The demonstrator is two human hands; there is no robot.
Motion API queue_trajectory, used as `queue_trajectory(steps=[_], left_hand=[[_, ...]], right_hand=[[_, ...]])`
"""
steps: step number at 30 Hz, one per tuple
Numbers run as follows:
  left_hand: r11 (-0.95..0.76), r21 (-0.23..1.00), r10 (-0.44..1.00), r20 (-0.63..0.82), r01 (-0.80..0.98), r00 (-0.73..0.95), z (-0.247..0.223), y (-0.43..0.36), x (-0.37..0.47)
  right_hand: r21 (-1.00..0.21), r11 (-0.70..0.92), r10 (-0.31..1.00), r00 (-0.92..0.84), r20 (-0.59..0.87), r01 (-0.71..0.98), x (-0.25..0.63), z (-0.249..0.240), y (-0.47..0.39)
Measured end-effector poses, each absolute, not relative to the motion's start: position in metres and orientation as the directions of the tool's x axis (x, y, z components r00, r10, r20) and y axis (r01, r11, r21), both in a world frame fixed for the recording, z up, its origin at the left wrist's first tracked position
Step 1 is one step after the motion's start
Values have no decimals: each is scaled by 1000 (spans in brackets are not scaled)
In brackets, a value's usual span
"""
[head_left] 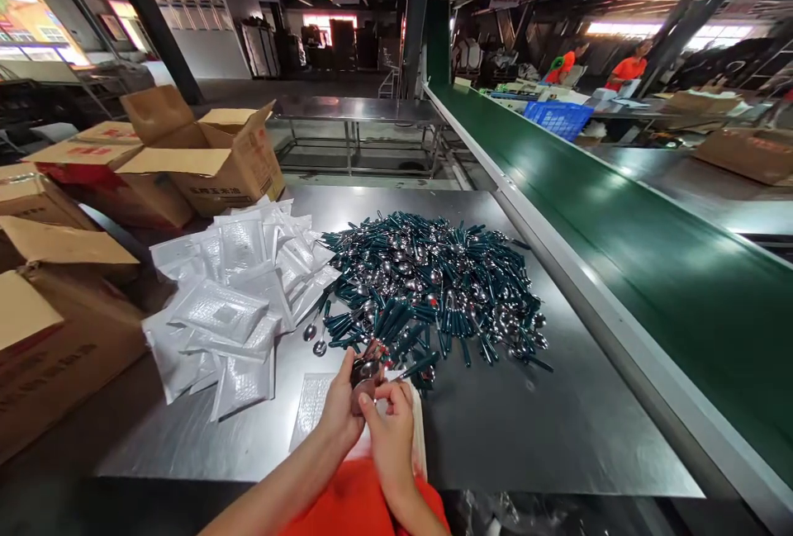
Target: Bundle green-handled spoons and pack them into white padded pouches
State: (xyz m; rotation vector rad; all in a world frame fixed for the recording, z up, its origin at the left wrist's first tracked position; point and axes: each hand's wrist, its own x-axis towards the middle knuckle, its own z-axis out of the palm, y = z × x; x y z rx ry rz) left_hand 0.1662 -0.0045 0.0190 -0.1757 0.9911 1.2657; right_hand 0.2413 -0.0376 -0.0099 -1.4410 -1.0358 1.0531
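Observation:
My left hand (339, 404) is closed around a bunch of spoons (367, 369), their shiny bowls toward me and dark green handles pointing away. Thumb and fingers of my right hand (394, 420) pinch together at the bowls, and a spoon with a green handle (421, 365) sticks out past them to the right. Just beyond both hands lies a large heap of matching spoons (427, 263). Below the hands rests a flat silvery bubble mailer (308, 408), with a white stack (419, 429) partly hidden under my right hand.
Puffy white bubble mailers (226, 309) are piled on the left of the metal table (557, 429). Open cardboard boxes (216, 160) stand beyond and left. A green conveyor belt (619, 206) runs along the right. Across it are a blue basket (557, 119) and people in orange.

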Motion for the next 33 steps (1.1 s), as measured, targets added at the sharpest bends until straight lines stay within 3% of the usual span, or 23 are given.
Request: queue_trajectory(steps=[7, 11, 14, 17, 21, 24, 27, 29, 33], left_hand=[[341, 317, 711, -703, -885, 23, 26, -5, 165], [374, 222, 655, -751, -901, 86, 29, -6, 168], [400, 194, 636, -762, -896, 119, 32, -6, 169], [402, 260, 655, -752, -878, 77, 34, -6, 167], [496, 371, 633, -773, -785, 34, 35, -9, 164], [528, 431, 646, -763, -732, 16, 31, -11, 165], [548, 420, 621, -783, -724, 16, 26, -12, 165], [561, 399, 605, -796, -726, 30, 23, -11, 163], [551, 389, 608, -793, -738, 36, 17, -7, 153]], right_hand=[[-973, 52, 943, 308, 122, 226, 238, -7, -39], [-970, 113, 906, 377, 190, 217, 233, -14, -44], [-985, 131, 911, 379, 164, 112, 233, -19, -51], [-988, 153, 923, 362, 131, -33, 246, -15, -50], [-924, 39, 882, 448, -147, -380, 277, 5, -22], [-812, -59, 916, 292, -276, -581, 297, 18, 0], [-854, -27, 961, 223, -166, -520, 311, 25, 8], [-892, 39, 959, 267, -92, -450, 321, 30, 7], [-894, 314, 785, 617, 55, -319, 344, 55, 2]])
